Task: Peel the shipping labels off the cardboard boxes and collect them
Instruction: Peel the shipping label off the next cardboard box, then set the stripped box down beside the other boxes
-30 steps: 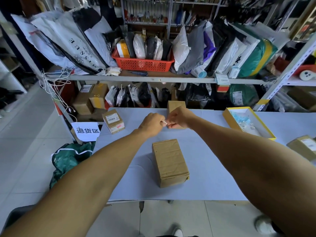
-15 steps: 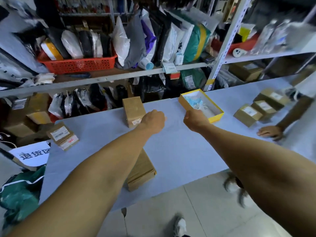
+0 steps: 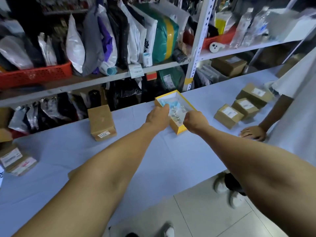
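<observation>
An open yellow box [image 3: 180,131] stands at the table's far edge, with crumpled peeled labels and blue scraps inside. My left hand [image 3: 158,117] reaches over its left rim, its fingertips dipped inside and hidden. Curled into a fist with nothing visible in it, my right hand [image 3: 195,121] hovers at the box's near right corner. A brown cardboard box [image 3: 102,122] with a small number sticker stands to the left. Three labelled boxes [image 3: 228,115] sit in a row to the right. Two more labelled boxes [image 3: 12,159] lie at the left edge.
Another person's hand [image 3: 254,133] rests on the pale blue table cloth [image 3: 171,159] at the right, near the labelled boxes. Metal shelves behind the table hold parcel bags and a red basket [image 3: 34,76]. Feet stand on the tiled floor below.
My hands stopped pinching a small white piece between them, separated and moved right to the yellow box. The view swung right, bringing the labelled boxes and the other person into sight.
</observation>
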Demonstrator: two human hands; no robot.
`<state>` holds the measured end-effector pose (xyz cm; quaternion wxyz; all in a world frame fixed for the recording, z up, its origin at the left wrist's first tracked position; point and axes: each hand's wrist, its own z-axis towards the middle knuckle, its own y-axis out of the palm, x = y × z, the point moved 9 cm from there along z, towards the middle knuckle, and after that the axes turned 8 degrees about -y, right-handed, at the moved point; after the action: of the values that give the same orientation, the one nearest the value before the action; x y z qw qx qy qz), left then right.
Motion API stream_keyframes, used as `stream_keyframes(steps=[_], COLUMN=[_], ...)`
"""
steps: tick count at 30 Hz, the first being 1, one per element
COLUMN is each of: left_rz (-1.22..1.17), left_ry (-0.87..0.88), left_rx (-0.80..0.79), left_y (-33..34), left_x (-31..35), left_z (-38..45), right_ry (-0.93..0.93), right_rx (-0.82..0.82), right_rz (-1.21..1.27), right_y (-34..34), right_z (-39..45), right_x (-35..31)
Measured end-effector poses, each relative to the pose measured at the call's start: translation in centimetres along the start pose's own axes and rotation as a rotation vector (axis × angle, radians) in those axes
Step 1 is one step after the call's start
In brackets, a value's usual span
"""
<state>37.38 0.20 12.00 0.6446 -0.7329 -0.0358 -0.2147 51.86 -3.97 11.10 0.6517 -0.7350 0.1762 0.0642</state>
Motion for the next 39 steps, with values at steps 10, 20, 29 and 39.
stream_keyframes(steps=[10, 20, 29, 39], left_rz=[-0.031, 0.016, 0.053, 0.229], left_ry=[-0.002, 0.032, -0.038, -0.170], left_rx=[-0.143, -0.216, -0.189, -0.342], left_y=[5.0, 11.6, 14.2, 12.3], left_x=[1.3, 3.6, 3.2, 1.6], left_z=[11.7, 20.9, 25.1, 19.3], right_ry=[0.020, 0.034, -0.007, -0.154], right_rx=[-0.002, -0.032, -0.154, -0.185], right_rz=[-0.027, -0.049, -0.052, -0.087], right_y=[1.5, 4.1, 6.6, 5.6], right_z=[8.9, 18.3, 22.6, 21.7], right_x=[4.4, 9.6, 12.3, 9.7])
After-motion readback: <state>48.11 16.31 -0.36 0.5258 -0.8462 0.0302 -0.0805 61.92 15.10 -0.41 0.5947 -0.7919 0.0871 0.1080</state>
